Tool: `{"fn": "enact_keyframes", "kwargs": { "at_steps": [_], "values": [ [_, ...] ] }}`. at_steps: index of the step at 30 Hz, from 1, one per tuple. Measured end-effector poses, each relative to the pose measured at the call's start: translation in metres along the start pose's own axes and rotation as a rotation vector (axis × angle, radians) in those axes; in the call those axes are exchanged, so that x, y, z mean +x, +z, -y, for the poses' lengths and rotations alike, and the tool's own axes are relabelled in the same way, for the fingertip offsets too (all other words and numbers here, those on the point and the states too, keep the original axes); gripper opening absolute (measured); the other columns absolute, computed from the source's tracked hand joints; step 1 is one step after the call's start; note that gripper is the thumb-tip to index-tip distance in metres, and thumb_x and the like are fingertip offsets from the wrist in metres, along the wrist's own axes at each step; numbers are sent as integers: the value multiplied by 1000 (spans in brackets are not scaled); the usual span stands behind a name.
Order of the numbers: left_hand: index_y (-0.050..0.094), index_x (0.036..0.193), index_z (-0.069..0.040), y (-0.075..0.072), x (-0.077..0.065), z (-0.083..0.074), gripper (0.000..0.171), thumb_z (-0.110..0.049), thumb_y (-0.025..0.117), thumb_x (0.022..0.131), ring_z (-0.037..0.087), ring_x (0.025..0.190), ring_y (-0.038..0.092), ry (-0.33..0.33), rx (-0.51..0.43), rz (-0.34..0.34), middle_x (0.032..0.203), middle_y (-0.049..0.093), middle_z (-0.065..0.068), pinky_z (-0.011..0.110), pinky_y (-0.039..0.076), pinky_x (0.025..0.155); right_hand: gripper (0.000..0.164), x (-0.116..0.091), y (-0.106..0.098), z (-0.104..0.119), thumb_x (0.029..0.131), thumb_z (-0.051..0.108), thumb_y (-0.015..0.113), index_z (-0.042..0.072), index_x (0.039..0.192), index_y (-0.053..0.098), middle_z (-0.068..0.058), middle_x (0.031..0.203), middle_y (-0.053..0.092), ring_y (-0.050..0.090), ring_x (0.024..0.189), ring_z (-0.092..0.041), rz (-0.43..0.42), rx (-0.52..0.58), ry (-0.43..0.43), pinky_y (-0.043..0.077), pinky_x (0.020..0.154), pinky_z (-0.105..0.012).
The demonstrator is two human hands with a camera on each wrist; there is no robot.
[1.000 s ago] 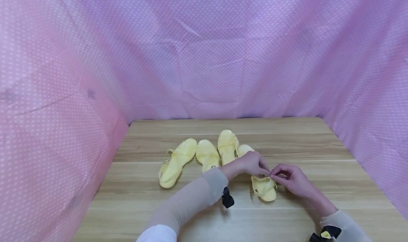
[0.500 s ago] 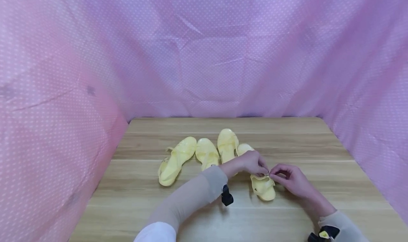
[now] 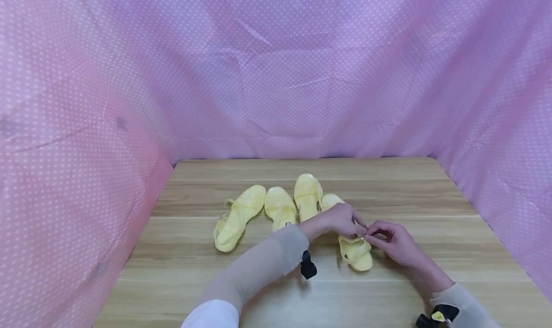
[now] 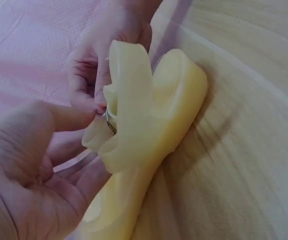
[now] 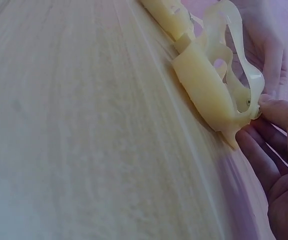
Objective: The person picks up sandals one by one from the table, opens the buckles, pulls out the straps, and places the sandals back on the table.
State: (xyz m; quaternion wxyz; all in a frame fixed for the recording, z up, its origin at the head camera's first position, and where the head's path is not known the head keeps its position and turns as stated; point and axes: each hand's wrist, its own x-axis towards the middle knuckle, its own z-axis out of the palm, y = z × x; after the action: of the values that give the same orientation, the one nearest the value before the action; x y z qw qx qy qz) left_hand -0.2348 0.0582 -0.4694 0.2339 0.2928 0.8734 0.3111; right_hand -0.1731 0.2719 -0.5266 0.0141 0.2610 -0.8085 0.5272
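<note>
A pale yellow sandal (image 3: 356,256) lies on the table at the right end of the row, its heel toward me and its middle covered by my left hand (image 3: 342,221). With thumb and fingers, this hand pinches the ankle strap (image 4: 129,95) beside a small metal buckle (image 4: 111,123). From the other side my right hand (image 3: 397,244) pinches the strap at the same spot, thumb against fingertips. The two hands' fingertips nearly meet there. In the right wrist view the strap stands up in a loop above the sandal's heel (image 5: 204,82).
Three more yellow sandals lie to the left: one angled at the far left (image 3: 239,217), one beside it (image 3: 280,208), one farther back (image 3: 308,193). My left forearm crosses in front of the middle ones. Pink dotted cloth (image 3: 276,78) hangs around the wood-grain table (image 3: 388,174).
The hands stay at the strap and buckle with only slight finger movement; the left fingertips shift a little. The sandals keep their places.
</note>
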Motion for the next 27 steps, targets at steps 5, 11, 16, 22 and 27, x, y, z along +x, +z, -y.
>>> {"fn": "enact_keyframes", "kwargs": {
  "at_steps": [5, 11, 16, 22, 27],
  "values": [
    [84, 102, -6, -2, 1, 6, 12, -15, 77, 99, 3, 68, 75, 25, -107, 46, 91, 84, 3, 12, 57, 66, 12, 0, 1, 1, 94, -9, 72, 0, 100, 74, -9, 98, 77, 70, 98, 5, 5, 10, 11, 60, 84, -16],
    [81, 105, 5, -4, -2, 11, 12, -4, 75, 98, 20, 79, 81, -32, -349, 52, 97, 83, 16, 21, 63, 68, 13, 0, 3, 1, 93, -11, 72, 0, 99, 73, -9, 95, 75, 69, 97, 7, -12, -13, -14, 60, 82, -15],
    [81, 106, 1, -7, 0, 6, 14, -10, 73, 101, 14, 75, 78, -46, -288, 62, 90, 83, 12, 19, 61, 67, 15, 2, 2, 1, 93, -13, 71, 1, 98, 73, -13, 96, 75, 70, 97, 5, -16, -1, -16, 60, 82, -15],
    [83, 104, -5, -8, 2, 6, 14, -16, 77, 99, 4, 68, 73, 8, -143, 89, 88, 83, 5, 14, 57, 66, 12, 0, 1, 2, 93, -11, 72, -1, 98, 73, -13, 96, 75, 70, 98, 6, -8, 5, 2, 60, 82, -15],
    [83, 102, 1, -6, -1, 9, 12, -8, 78, 96, 13, 74, 79, -60, -349, 64, 90, 83, 11, 19, 62, 68, 13, -1, 1, 1, 93, -13, 71, -1, 98, 72, -11, 94, 74, 69, 97, 6, -2, -1, -25, 59, 83, -15]
  ]
}}
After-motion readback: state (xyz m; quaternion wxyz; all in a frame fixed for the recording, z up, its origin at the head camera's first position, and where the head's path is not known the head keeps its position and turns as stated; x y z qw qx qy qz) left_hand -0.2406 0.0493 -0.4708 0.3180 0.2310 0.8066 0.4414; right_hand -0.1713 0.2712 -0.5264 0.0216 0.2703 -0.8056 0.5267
